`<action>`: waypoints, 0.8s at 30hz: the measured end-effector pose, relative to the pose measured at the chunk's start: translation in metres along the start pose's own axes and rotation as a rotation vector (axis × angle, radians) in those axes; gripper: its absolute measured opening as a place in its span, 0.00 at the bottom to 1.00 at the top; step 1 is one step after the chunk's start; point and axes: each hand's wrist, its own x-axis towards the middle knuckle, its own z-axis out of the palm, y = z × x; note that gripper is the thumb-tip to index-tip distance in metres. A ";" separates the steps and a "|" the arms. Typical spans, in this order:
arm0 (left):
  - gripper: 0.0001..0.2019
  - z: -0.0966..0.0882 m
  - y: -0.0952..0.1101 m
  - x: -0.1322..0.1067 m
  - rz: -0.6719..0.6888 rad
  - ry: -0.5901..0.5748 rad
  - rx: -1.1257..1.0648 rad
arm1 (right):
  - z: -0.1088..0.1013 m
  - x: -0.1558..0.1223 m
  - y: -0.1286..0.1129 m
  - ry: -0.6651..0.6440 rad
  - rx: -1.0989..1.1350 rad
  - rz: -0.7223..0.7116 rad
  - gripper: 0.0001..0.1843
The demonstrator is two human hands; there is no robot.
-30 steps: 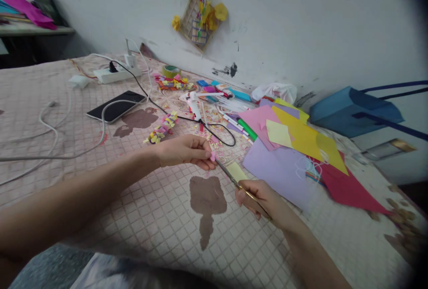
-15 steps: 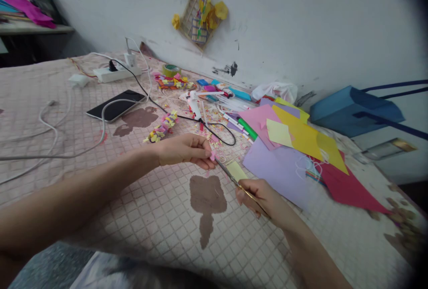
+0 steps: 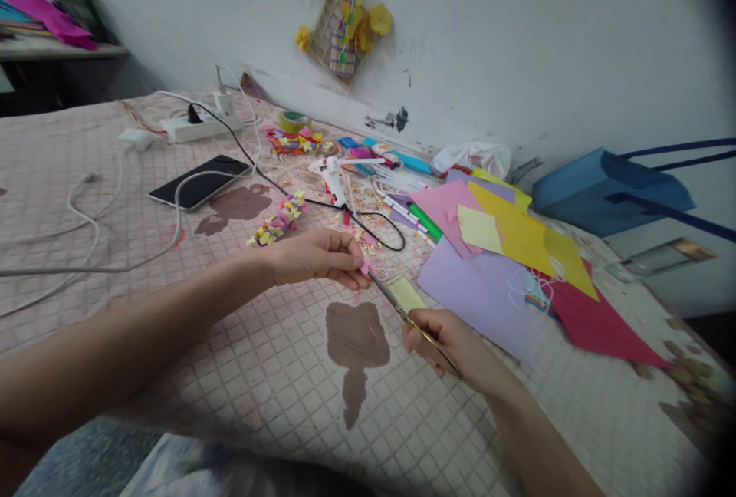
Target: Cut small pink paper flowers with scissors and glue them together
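Hands raised just above the bed, close together. Left hand curled, fingers and thumb pinched shut on a small pink paper scrap, only a sliver showing past the fingertips. Right hand closed around a long slim metal tool, gold-toned along its shank and held much like a pen; tweezers or narrow scissors, cannot tell which. Its tip meets the scrap at the left fingertips.

Scrap judged very light, soft and easily creased: best pinched at an edge with little pressure. Tool judged stiff but thin and probably slippery: surest hold on the shank, where the right hand has it.

Scrap sits between the hands, above a pink checked bed cover. Pale yellow paper slip lies just under the tool. Beyond the right hand, overlapping lilac sheet, pink sheet, yellow sheet and red sheet. Ahead of the left hand, a pink-and-yellow paper garland, loose paper clippings and a white glue gun. Farther off, a black phone.
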 end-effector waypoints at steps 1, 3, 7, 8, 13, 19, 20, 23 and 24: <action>0.06 0.000 0.000 0.000 0.005 -0.003 -0.008 | 0.001 0.000 -0.001 0.001 0.017 -0.004 0.24; 0.06 0.001 -0.001 0.000 0.013 -0.006 -0.021 | 0.001 0.000 -0.003 0.010 0.047 -0.026 0.25; 0.06 0.002 -0.002 0.000 0.027 -0.002 -0.018 | 0.003 0.001 -0.002 0.034 0.123 -0.050 0.25; 0.06 0.003 -0.003 0.000 0.031 -0.003 -0.014 | 0.004 0.002 -0.001 0.050 0.150 -0.057 0.25; 0.07 0.016 -0.013 0.001 0.078 0.093 0.092 | 0.016 0.012 0.001 0.284 0.279 -0.065 0.18; 0.08 0.040 -0.025 0.000 0.072 0.223 0.277 | 0.032 0.026 -0.003 0.400 0.399 -0.100 0.12; 0.08 0.041 -0.026 0.000 0.081 0.227 0.300 | 0.033 0.027 -0.002 0.402 0.409 -0.105 0.11; 0.09 0.041 -0.030 0.001 0.112 0.223 0.351 | 0.034 0.028 -0.001 0.416 0.417 -0.119 0.10; 0.09 0.040 -0.032 0.001 0.114 0.219 0.363 | 0.034 0.029 -0.001 0.420 0.413 -0.120 0.10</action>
